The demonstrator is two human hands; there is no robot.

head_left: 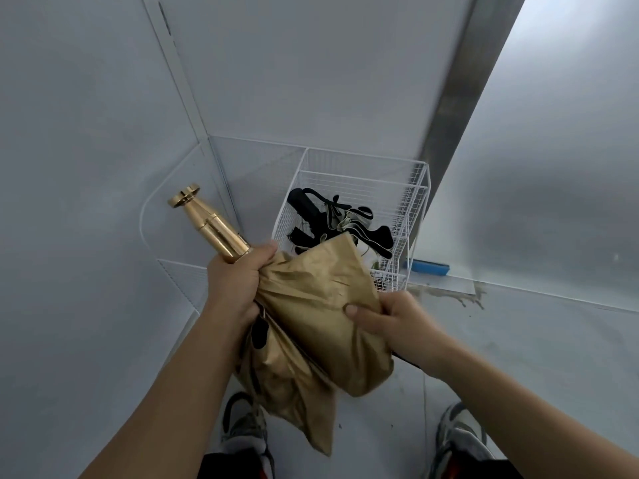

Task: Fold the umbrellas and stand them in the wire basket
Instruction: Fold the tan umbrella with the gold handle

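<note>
My left hand (238, 278) grips the gold umbrella (311, 305) where canopy meets its shiny handle (211, 226); my right hand (390, 323) pinches the bunched gold fabric, thumb on top; the umbrella hangs above the floor, just before the white wire basket (411, 202); a black umbrella (311, 212) already stands inside it.

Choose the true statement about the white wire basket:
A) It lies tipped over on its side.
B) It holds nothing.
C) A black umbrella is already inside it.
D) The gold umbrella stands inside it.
C: a black umbrella with its straps shows through the mesh of the upright wire basket, while the gold umbrella is held outside the basket, in front of it.
</note>
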